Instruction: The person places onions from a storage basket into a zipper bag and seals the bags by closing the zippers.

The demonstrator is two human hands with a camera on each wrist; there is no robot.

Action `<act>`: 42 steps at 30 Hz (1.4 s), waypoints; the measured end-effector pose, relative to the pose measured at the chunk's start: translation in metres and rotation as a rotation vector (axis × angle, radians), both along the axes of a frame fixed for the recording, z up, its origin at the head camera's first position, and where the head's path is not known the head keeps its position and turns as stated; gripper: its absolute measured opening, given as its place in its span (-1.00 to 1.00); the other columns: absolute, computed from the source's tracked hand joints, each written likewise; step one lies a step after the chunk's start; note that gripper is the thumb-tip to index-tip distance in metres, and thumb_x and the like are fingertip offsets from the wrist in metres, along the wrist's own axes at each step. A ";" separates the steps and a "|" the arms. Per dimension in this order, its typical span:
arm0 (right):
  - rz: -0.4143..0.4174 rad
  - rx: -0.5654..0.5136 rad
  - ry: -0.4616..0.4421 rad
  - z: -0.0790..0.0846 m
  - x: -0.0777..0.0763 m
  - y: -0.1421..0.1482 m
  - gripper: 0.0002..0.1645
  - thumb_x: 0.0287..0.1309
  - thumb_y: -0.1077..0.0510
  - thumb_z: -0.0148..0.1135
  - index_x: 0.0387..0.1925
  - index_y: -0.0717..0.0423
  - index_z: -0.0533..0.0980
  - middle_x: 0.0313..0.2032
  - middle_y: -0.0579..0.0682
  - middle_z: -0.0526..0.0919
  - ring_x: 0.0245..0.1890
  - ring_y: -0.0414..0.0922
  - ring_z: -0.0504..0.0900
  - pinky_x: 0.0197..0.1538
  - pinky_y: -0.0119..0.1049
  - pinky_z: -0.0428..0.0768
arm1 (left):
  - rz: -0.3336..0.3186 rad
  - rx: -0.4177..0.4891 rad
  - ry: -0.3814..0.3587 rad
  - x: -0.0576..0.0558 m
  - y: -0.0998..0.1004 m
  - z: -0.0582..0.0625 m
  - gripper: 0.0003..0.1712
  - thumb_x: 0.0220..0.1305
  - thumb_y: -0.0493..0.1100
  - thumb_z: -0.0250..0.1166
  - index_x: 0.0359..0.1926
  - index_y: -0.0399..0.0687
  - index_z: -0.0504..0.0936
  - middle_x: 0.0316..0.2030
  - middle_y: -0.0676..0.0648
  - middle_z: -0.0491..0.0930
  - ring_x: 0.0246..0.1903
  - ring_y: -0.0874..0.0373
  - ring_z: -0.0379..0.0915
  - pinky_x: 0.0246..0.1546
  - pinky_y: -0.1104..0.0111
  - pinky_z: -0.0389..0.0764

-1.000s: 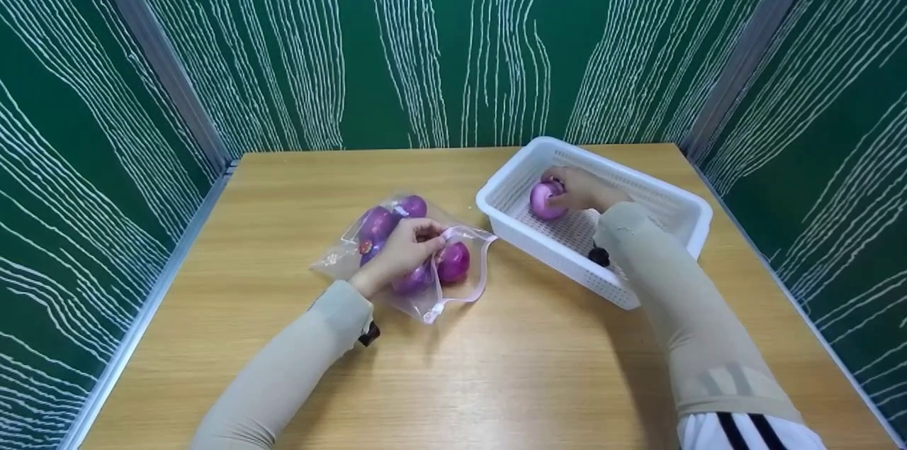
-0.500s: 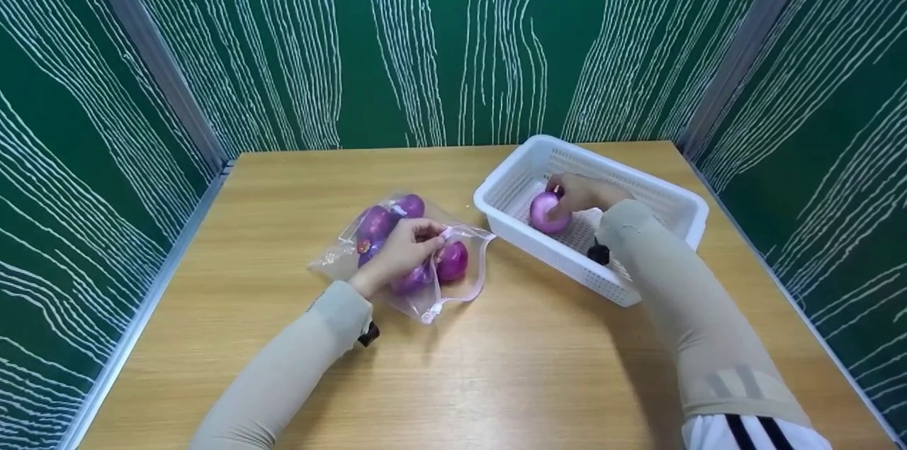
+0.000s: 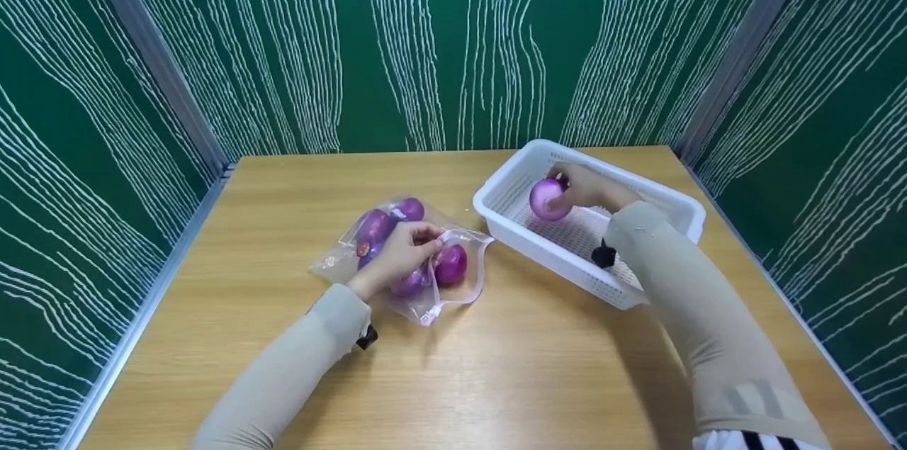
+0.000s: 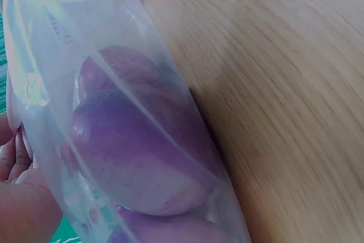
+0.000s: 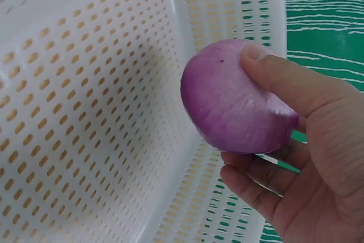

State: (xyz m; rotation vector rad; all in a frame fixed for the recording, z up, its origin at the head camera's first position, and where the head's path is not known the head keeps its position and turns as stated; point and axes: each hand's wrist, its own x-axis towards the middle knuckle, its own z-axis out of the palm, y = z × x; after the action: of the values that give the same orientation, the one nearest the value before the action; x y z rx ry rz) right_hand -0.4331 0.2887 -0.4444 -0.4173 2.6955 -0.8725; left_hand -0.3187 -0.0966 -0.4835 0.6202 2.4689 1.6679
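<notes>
My right hand (image 3: 584,188) grips a red onion (image 5: 236,98) inside the white perforated basket (image 3: 553,251). In the right wrist view the thumb lies over the onion's top and the other fingers curl beneath it; the onion looks raised off the basket floor. My left hand (image 3: 402,251) pinches the rim of a clear plastic zip bag (image 3: 471,290) lying on the table, near its mouth. Several red onions are in the bag, one of them (image 3: 451,264) close to the mouth. In the left wrist view, bagged onions (image 4: 136,146) show through the cloudy plastic.
The wooden table (image 3: 496,379) reaches back to a green wall (image 3: 453,46) with white wavy lines, with similar walls on both sides. The basket stands at an angle on the back right, its raised rim close to the bag's mouth.
The onion in my right hand dips slightly toward me, then comes back up and away, staying inside the basket. My left hand keeps its pinch on the bag in the same spot.
</notes>
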 end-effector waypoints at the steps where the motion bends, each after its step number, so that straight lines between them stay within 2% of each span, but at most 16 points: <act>1: -0.005 -0.009 0.005 0.002 0.002 0.000 -0.21 0.31 0.07 0.54 0.43 0.24 0.41 0.35 0.33 0.53 0.36 0.31 0.51 0.48 0.30 0.49 | 0.006 -0.013 0.007 0.000 0.000 0.001 -0.78 0.50 -0.35 0.28 0.06 -0.32 0.76 -0.22 -0.22 0.78 -0.28 0.24 0.61 -0.14 0.47 0.69; 7: -0.025 -0.037 0.022 0.013 0.012 0.002 -0.16 0.36 0.02 0.52 0.51 0.19 0.38 0.41 0.30 0.51 0.40 0.31 0.50 0.48 0.32 0.49 | 0.028 -0.042 0.021 0.001 0.001 0.002 -0.78 0.51 -0.31 0.31 0.07 -0.29 0.77 -0.06 -0.24 0.81 -0.10 0.14 0.68 0.09 0.30 0.73; 14: -0.022 -0.041 0.053 0.014 0.021 0.006 -0.14 0.39 -0.01 0.49 0.54 0.20 0.35 0.43 0.30 0.49 0.40 0.30 0.50 0.45 0.30 0.53 | 0.028 -0.036 0.001 0.001 0.002 -0.002 -0.77 0.51 -0.31 0.30 0.08 -0.27 0.76 -0.07 -0.23 0.79 -0.14 0.17 0.65 0.05 0.31 0.74; 21: -0.004 -0.070 0.131 0.015 0.032 0.002 -0.20 0.36 0.08 0.50 0.48 0.28 0.39 0.36 0.37 0.53 0.34 0.32 0.54 0.39 0.29 0.59 | 0.005 0.014 0.002 0.002 0.002 -0.001 -0.78 0.50 -0.36 0.29 0.05 -0.41 0.73 -0.12 -0.33 0.78 -0.27 0.30 0.60 -0.12 0.51 0.67; 23: -0.001 -0.076 0.157 0.015 0.034 0.001 -0.23 0.35 0.10 0.50 0.45 0.30 0.41 0.34 0.38 0.55 0.32 0.32 0.56 0.37 0.28 0.61 | 0.001 0.016 0.010 0.002 0.001 -0.001 -0.78 0.50 -0.36 0.29 0.05 -0.41 0.73 -0.11 -0.33 0.78 -0.25 0.31 0.60 -0.11 0.53 0.66; 32: -0.010 -0.127 0.201 0.015 0.048 -0.005 -0.18 0.33 0.08 0.53 0.47 0.31 0.39 0.31 0.36 0.57 0.31 0.30 0.57 0.38 0.27 0.60 | 0.012 -0.019 0.013 0.002 0.000 0.000 -0.76 0.50 -0.32 0.31 0.09 -0.31 0.75 -0.01 -0.27 0.80 -0.07 0.13 0.70 0.10 0.34 0.73; 42: -0.027 -0.160 0.236 0.022 0.068 -0.014 -0.12 0.31 0.08 0.55 0.51 0.28 0.37 0.35 0.34 0.56 0.32 0.29 0.58 0.39 0.26 0.61 | 0.034 -0.038 0.001 0.002 0.000 0.001 -0.76 0.52 -0.30 0.31 0.11 -0.26 0.75 -0.02 -0.22 0.79 -0.06 0.10 0.70 0.12 0.30 0.75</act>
State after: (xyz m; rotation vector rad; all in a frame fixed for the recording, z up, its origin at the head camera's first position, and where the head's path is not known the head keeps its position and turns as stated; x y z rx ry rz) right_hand -0.3653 0.2748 -0.4228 -0.5519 2.8585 -1.1159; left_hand -0.3167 -0.0970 -0.4827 0.5786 2.5192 1.6283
